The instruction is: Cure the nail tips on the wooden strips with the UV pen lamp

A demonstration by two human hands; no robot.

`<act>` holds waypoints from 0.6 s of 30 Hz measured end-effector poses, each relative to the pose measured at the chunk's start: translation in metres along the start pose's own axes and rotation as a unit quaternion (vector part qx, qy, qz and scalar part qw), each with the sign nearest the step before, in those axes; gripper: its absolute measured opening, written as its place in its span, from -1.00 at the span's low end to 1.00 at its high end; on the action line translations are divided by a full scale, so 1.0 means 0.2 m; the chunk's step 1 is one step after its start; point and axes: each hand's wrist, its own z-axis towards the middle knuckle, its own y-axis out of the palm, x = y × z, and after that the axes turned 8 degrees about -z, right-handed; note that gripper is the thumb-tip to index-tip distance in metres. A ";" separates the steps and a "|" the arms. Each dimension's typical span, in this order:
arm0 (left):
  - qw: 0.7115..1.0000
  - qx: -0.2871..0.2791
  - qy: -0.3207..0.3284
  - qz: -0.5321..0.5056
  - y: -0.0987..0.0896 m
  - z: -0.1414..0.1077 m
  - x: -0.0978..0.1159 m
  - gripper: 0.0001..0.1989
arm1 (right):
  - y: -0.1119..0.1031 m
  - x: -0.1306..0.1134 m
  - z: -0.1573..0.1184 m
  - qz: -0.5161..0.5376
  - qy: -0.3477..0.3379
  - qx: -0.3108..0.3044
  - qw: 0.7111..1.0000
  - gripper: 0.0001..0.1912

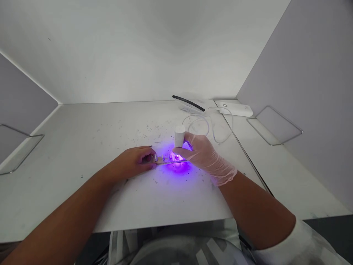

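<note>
A thin, translucent, loosely crinkled pale-pink glove [220, 170] covers the right hand [200, 150], and the patterned fabric garment [171, 253] is grey and white.

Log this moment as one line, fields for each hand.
left hand: bare, gripping strip at left end; right hand: gloved, holding white lamp above strip; purple glow: on strip and tabletop

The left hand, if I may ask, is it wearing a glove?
No, the left hand is bare, while a thin translucent glove covers the right hand.
</note>
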 end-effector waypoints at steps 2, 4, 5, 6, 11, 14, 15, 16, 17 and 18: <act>1.000 -0.002 0.006 -0.004 0.00 0.00 0.00 -0.79 | 0.00 0.00 0.00 0.000 0.001 0.000 1.000 -0.77; 1.000 -0.004 0.012 -0.006 0.00 0.00 -0.01 -0.79 | 0.00 0.00 0.00 0.000 0.001 0.000 1.000 -0.77; 1.000 -0.005 0.014 -0.005 0.00 0.00 -0.01 -0.79 | 0.00 0.00 0.00 0.001 0.001 0.000 1.000 -0.77; 1.000 -0.006 0.015 -0.004 0.00 0.00 -0.01 -0.79 | 0.00 0.00 0.00 0.002 0.000 -0.001 1.000 -0.77; 1.000 -0.006 0.012 -0.001 0.00 0.00 0.00 -0.80 | 0.00 0.01 0.00 -0.005 -0.005 -0.002 1.000 -0.79; 1.000 -0.008 0.006 -0.001 0.00 0.00 0.00 -0.79 | 0.00 0.01 0.00 -0.003 -0.007 -0.006 1.000 -0.80; 1.000 -0.008 0.006 -0.002 0.00 0.00 0.00 -0.79 | 0.00 0.01 0.00 -0.002 -0.006 -0.007 1.000 -0.79; 1.000 -0.008 0.006 -0.002 0.00 0.00 0.00 -0.79 | 0.00 0.01 0.00 -0.003 -0.006 -0.007 1.000 -0.79; 1.000 -0.009 0.008 -0.003 0.00 0.00 0.00 -0.79 | 0.00 0.01 0.00 -0.003 -0.005 -0.007 1.000 -0.78; 1.000 -0.009 0.009 -0.002 0.00 0.00 0.00 -0.79 | 0.00 0.01 0.00 -0.004 -0.003 -0.006 1.000 -0.77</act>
